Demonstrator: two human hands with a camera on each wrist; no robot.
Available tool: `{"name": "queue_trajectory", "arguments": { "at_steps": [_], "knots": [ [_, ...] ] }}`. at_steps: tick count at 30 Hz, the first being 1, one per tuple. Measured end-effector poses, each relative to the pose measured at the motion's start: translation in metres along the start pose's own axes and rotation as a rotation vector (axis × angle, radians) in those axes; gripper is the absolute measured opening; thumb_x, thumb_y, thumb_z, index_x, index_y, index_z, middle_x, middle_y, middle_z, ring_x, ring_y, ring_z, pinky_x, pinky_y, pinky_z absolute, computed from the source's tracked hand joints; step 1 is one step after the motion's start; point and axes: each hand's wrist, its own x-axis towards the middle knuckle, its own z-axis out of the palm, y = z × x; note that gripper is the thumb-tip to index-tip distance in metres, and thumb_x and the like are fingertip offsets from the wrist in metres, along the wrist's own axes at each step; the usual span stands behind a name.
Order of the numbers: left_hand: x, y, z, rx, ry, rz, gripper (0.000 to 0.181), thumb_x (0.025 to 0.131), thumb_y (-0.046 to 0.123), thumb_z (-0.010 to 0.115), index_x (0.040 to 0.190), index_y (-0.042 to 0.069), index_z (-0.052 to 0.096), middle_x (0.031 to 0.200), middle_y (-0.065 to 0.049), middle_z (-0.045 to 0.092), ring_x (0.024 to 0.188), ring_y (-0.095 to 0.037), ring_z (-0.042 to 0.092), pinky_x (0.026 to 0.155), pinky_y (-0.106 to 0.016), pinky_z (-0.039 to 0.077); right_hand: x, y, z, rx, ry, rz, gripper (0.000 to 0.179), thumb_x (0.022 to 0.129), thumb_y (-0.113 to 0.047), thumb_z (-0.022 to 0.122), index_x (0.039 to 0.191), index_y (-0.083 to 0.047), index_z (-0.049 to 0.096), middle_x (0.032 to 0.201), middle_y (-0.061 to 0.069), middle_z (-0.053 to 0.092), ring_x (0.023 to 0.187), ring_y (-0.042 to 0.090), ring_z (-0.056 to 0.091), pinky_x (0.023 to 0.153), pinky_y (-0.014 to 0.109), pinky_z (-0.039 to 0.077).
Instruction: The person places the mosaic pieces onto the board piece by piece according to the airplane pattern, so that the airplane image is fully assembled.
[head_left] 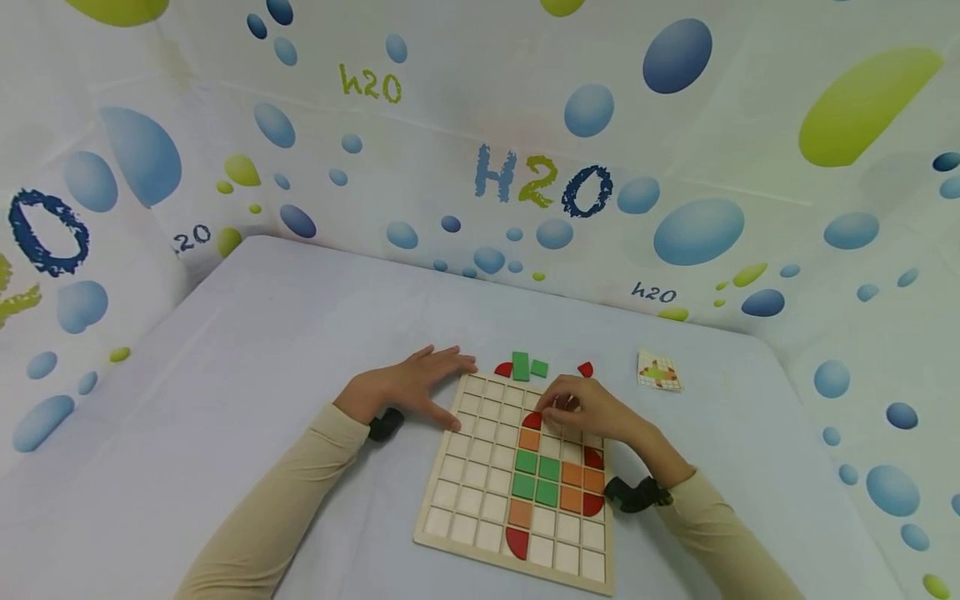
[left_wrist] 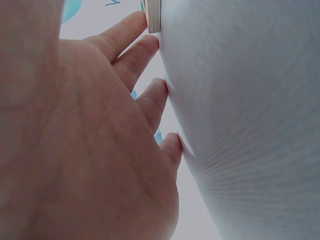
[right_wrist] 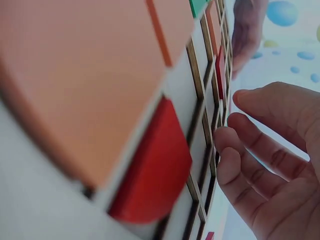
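Observation:
A wooden grid board [head_left: 442, 521] lies on the table, with green square tiles [head_left: 526, 462], orange square tiles [head_left: 572, 474] and red rounded tiles [head_left: 517, 542] set in its cells. My left hand [head_left: 412, 383] is spread at the upper left of the board, its thumb at the left edge and its index finger close to the corner. My right hand [head_left: 592, 408] is over the upper right part, fingers loosely bent, fingertips right at a red quarter-round tile [head_left: 532, 420] seated above an orange one. In the right wrist view, nothing shows between the thumb and fingers [right_wrist: 250, 135].
Beyond the board's far edge lie a red rounded tile [head_left: 503, 369], green pieces [head_left: 521, 367] and another red tile [head_left: 586, 368]. A small pattern card [head_left: 660, 372] sits farther right. A white cloth wall [head_left: 450, 108] printed with drops stands behind the table.

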Motion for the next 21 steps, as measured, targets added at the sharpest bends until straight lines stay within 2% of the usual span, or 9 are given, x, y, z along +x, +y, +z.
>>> {"name": "queue_trajectory", "arguments": {
  "at_steps": [7,14,21],
  "knots": [
    [0.000,0.000,0.001,0.005,-0.002,-0.014,0.086,0.078,0.041,0.081,0.146,0.007,0.040,0.157,-0.012,0.032,0.149,-0.033,0.014,0.119,-0.055,0.003,0.005,0.010,-0.008,-0.028,0.057,0.009,0.010,0.091,-0.001,0.065,0.100,0.000,0.070,0.096,0.011,0.067,0.080,0.020,0.065,0.071,0.027,0.057],
    [-0.003,-0.002,0.001,0.007,0.003,-0.004,0.086,0.078,0.041,0.081,0.145,0.007,0.041,0.157,-0.012,0.032,0.149,-0.033,0.014,0.119,-0.055,0.004,0.013,0.015,-0.012,-0.032,0.120,0.054,0.012,0.089,0.001,0.067,0.100,0.001,0.069,0.098,0.013,0.065,0.081,0.022,0.066,0.072,0.027,0.057],
    [-0.002,-0.004,0.003,0.004,0.003,0.009,0.086,0.078,0.041,0.081,0.146,0.007,0.040,0.157,-0.012,0.031,0.149,-0.033,0.013,0.119,-0.056,0.003,0.019,0.020,-0.011,-0.038,0.140,0.080,0.012,0.088,0.002,0.066,0.100,0.002,0.068,0.102,0.016,0.062,0.077,0.024,0.069,0.073,0.032,0.057]
  ]
}}
